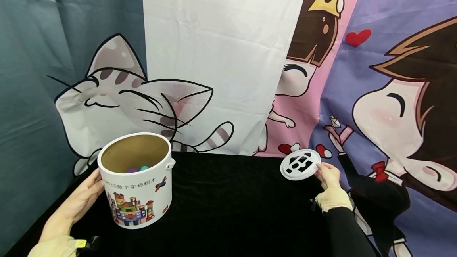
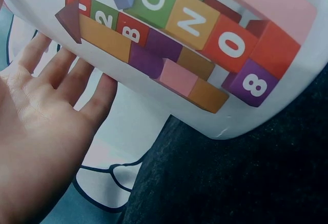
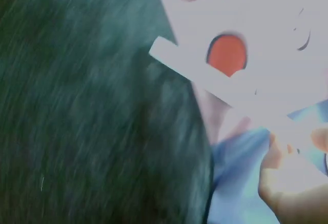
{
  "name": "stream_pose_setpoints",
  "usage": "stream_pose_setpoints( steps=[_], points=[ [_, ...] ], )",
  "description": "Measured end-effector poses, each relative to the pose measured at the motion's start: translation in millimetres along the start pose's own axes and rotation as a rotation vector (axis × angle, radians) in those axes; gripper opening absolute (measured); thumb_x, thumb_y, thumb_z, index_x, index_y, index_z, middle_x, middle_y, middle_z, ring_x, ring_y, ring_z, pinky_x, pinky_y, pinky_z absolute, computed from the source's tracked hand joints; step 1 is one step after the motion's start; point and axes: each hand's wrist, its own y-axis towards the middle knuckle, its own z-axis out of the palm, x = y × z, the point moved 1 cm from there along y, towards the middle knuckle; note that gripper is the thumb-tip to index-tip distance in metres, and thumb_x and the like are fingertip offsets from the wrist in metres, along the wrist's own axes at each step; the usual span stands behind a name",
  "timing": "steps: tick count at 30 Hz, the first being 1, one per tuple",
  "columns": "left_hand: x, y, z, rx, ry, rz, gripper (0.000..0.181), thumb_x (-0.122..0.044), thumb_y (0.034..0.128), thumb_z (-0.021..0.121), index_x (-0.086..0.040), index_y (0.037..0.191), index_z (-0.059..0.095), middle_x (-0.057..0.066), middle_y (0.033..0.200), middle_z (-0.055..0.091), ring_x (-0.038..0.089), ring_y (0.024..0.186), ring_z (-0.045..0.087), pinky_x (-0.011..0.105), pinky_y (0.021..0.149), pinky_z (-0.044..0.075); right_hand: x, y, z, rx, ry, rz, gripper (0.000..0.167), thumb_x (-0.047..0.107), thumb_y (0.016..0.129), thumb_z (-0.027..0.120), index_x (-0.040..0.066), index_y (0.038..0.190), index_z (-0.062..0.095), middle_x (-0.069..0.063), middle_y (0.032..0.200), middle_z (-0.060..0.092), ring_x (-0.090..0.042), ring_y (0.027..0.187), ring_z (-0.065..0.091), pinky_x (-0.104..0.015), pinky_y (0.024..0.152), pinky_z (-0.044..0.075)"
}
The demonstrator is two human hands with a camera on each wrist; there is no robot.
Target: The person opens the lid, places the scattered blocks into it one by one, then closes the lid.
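On the left in the head view, a white bucket printed with colourful building blocks stands with its top off. Inside it a purple block and a teal block show; anything deeper is hidden. My left hand rests against the bucket's left side below the rim, its fingers only gently bent in the left wrist view. Far to the right, my right hand pinches the edge of a round white lid with shaped cutouts. The lid is tilted and appears edge-on in the right wrist view.
A black cloth covers the table. Behind it hangs a printed curtain with a cartoon cat and cartoon figures, coming down to the cloth's back edge. The bucket has a small handle lug on its right side.
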Motion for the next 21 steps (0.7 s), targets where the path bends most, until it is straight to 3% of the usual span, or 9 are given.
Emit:
stream_pose_setpoints(
  steps=[2, 5, 8, 11, 16, 21],
  points=[
    [0.2, -0.1, 0.3, 0.000, 0.003, -0.006, 0.062, -0.006, 0.1065, 0.033, -0.016, 0.159, 0.000, -0.016, 0.151, 0.020, -0.015, 0.126, 0.031, 0.011, 0.096, 0.028, 7, -0.5, 4, 0.113, 0.168, 0.121, 0.008, -0.002, 0.096, 0.053, 0.003, 0.102, 0.056, 0.000, 0.075, 0.063, -0.008, 0.069, 0.061, -0.021, 0.068, 0.052],
    [0.2, -0.1, 0.4, -0.004, 0.004, -0.007, 0.063, -0.006, 0.1064, 0.033, -0.016, 0.159, 0.000, -0.016, 0.151, 0.019, -0.015, 0.126, 0.031, 0.011, 0.095, 0.028, 14, -0.7, 8, 0.265, 0.383, 0.322, 0.012, 0.003, 0.101, 0.048, 0.010, 0.109, 0.053, -0.003, 0.083, 0.065, -0.011, 0.078, 0.060, -0.022, 0.075, 0.048],
    [0.1, -0.2, 0.3, -0.004, 0.009, -0.007, 0.063, -0.006, 0.1064, 0.033, -0.016, 0.158, 0.000, -0.016, 0.152, 0.019, -0.015, 0.126, 0.030, 0.011, 0.096, 0.028, 19, -3.0, 16, 0.360, 0.463, 0.413, 0.018, 0.005, 0.102, 0.045, 0.013, 0.118, 0.046, -0.004, 0.090, 0.065, -0.013, 0.085, 0.058, -0.024, 0.079, 0.046],
    [0.0, -0.5, 0.6, -0.008, 0.014, -0.010, 0.063, -0.007, 0.1064, 0.033, -0.016, 0.159, 0.000, -0.016, 0.151, 0.020, -0.015, 0.127, 0.030, 0.011, 0.095, 0.028, 25, -8.2, 32, 0.415, 0.378, 0.340, 0.015, 0.004, 0.102, 0.047, 0.010, 0.116, 0.049, -0.004, 0.090, 0.065, -0.012, 0.083, 0.059, -0.024, 0.078, 0.046],
    [-0.5, -0.5, 2.1, -0.006, 0.012, -0.010, 0.062, -0.006, 0.1063, 0.034, -0.015, 0.159, 0.001, -0.017, 0.149, 0.023, -0.014, 0.126, 0.031, 0.011, 0.095, 0.028, 36, -21.2, 66, 0.539, 0.159, 0.128, 0.013, -0.001, 0.100, 0.049, 0.008, 0.101, 0.058, -0.002, 0.088, 0.068, -0.012, 0.079, 0.065, -0.026, 0.072, 0.050],
    [-2.3, 1.1, 1.5, 0.008, 0.018, 0.014, 0.062, -0.004, 0.1056, 0.034, -0.015, 0.159, 0.003, -0.017, 0.149, 0.025, -0.012, 0.128, 0.031, 0.012, 0.094, 0.029, 51, -43.5, 102, 0.650, -0.016, -0.044, 0.013, -0.003, 0.098, 0.054, -0.002, 0.110, 0.056, 0.000, 0.089, 0.069, -0.014, 0.081, 0.068, -0.028, 0.071, 0.053]
  ],
)
